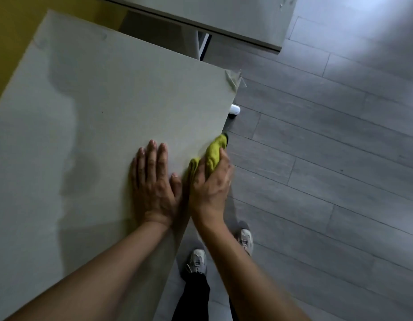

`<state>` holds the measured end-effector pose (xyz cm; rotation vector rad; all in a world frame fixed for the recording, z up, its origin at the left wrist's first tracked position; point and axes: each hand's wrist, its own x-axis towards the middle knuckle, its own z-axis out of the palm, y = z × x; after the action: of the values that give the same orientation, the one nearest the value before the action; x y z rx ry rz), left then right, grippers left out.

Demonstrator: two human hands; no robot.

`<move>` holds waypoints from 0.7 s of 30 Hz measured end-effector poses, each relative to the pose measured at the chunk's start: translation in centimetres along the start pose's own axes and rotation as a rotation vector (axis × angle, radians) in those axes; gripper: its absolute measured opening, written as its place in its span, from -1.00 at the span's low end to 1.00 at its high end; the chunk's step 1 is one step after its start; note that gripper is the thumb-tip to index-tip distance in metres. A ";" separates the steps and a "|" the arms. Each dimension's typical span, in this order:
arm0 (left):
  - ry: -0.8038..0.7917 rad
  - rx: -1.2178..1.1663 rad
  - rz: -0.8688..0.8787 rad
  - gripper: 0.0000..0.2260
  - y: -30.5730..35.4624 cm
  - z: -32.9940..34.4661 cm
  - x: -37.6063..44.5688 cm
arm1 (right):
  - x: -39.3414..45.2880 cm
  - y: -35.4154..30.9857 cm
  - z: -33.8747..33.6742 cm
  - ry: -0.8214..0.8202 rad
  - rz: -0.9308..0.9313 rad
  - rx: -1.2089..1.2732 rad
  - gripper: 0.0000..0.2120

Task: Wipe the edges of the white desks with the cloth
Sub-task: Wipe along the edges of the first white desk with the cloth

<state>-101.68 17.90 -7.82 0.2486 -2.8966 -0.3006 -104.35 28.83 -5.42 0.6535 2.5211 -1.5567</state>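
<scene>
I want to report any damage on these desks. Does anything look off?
Yes. At the far corner of the near white desk, a loose strip of clear tape or film peels up, crumpled, beyond the yellow-green cloth.

Cloth: yellow-green, plain. Table: off-white, unpatterned (a second table beyond matches). Floor: grey wood-grain planks. Wall: mustard yellow. Shoes: grey and off-white. Trousers: black.
</scene>
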 end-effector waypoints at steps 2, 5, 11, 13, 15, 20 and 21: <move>0.005 0.000 0.005 -0.42 -0.1 0.2 0.0 | -0.9 0.1 0.0 -0.015 0.036 -0.044 -0.48; 0.003 -0.003 0.011 -0.43 -0.1 0.1 0.2 | 1.7 -1.2 -0.1 -0.030 0.037 -0.107 -0.47; -0.016 -0.021 -0.009 -0.44 0.2 -0.4 0.2 | 13.4 -5.9 -0.5 0.038 0.043 -0.187 -0.49; -0.015 -0.028 -0.012 -0.44 0.3 -0.5 0.2 | 15.4 -6.6 -0.7 0.056 0.042 -0.190 -0.52; -0.015 -0.042 -0.009 -0.44 0.3 -0.5 0.2 | 15.5 -6.5 -0.8 0.070 0.025 -0.207 -0.53; -0.043 -0.153 -0.009 -0.44 -0.3 -0.7 0.0 | 9.6 -3.6 -0.7 0.053 -0.044 -0.179 -0.49; -0.053 -0.181 -0.005 -0.45 -0.6 -0.7 0.1 | 7.3 -2.8 -0.5 0.048 -0.043 -0.182 -0.48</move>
<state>-101.52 17.17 -7.30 0.2196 -2.8962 -0.5754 -112.04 30.45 -5.16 0.6229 2.6877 -1.3173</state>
